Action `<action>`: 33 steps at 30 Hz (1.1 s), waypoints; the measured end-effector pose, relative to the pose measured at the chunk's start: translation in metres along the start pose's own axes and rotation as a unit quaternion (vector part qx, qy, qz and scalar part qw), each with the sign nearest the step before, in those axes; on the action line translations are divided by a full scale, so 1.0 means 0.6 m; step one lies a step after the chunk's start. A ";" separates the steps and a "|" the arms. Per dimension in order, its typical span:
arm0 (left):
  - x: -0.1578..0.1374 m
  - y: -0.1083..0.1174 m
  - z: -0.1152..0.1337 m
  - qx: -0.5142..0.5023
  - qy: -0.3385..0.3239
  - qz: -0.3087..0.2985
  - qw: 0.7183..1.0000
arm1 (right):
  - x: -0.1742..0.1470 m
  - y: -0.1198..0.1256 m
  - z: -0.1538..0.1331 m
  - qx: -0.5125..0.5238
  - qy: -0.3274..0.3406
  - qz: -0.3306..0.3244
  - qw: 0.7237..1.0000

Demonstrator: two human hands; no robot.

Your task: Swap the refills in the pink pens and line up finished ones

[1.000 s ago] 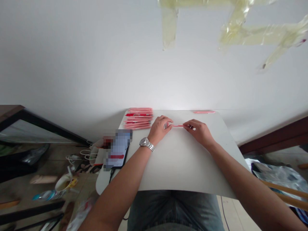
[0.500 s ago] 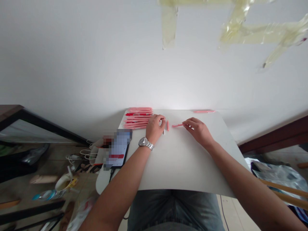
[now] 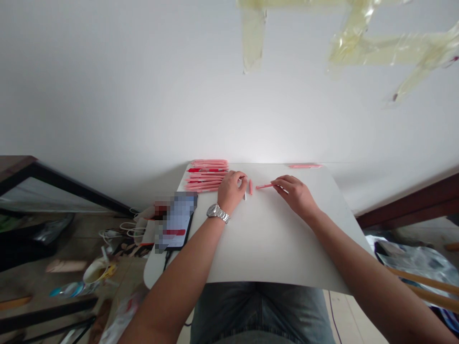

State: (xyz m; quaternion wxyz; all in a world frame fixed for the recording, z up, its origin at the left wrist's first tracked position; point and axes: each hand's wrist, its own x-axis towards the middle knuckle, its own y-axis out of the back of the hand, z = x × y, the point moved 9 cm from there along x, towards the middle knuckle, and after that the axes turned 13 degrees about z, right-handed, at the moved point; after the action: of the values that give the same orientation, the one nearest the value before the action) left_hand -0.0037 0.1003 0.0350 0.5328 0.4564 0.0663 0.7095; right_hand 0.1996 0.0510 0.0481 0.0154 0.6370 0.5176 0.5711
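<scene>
My right hand [image 3: 293, 192] pinches a slim pink pen [image 3: 264, 186] between thumb and fingertips, its free end pointing left just above or on the table. My left hand [image 3: 231, 188], with a metal watch on its wrist, has thumb and index finger closed together; whatever is between them is too small to make out. A thin white piece [image 3: 245, 196] shows just below that thumb. Between my hands lies a short pink pen part [image 3: 250, 187]. Several pink pens [image 3: 204, 179], with red ones among them, are piled left of my left hand, which covers their right ends.
A phone [image 3: 177, 224], partly pixelated, lies at the left edge of the white table [image 3: 267, 248], a cable at its lower end. Pink pens [image 3: 305, 166] lie at the back right, by the wall. A cup [image 3: 95, 271] and a bottle [image 3: 68, 290] are on the floor at left.
Both hands stay in nearly the same place, the right one still gripping the pink pen. The whole view has shifted very slightly.
</scene>
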 end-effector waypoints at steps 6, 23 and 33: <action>-0.001 0.000 -0.001 -0.002 -0.002 -0.002 1.000 | -0.005 -0.005 0.004 0.003 -0.026 -0.022 0.999; -0.001 -0.002 -0.003 0.000 0.000 -0.002 1.000 | -0.007 -0.009 0.011 0.004 -0.045 -0.032 0.998; -0.001 0.000 -0.001 -0.012 -0.001 -0.006 1.000 | -0.007 -0.007 0.014 0.009 -0.058 -0.037 0.998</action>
State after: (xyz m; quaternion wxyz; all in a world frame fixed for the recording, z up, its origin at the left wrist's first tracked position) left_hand -0.0040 0.1000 0.0345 0.5428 0.4499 0.0602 0.7066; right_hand 0.2040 0.0550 0.0398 0.0607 0.6497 0.5437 0.5278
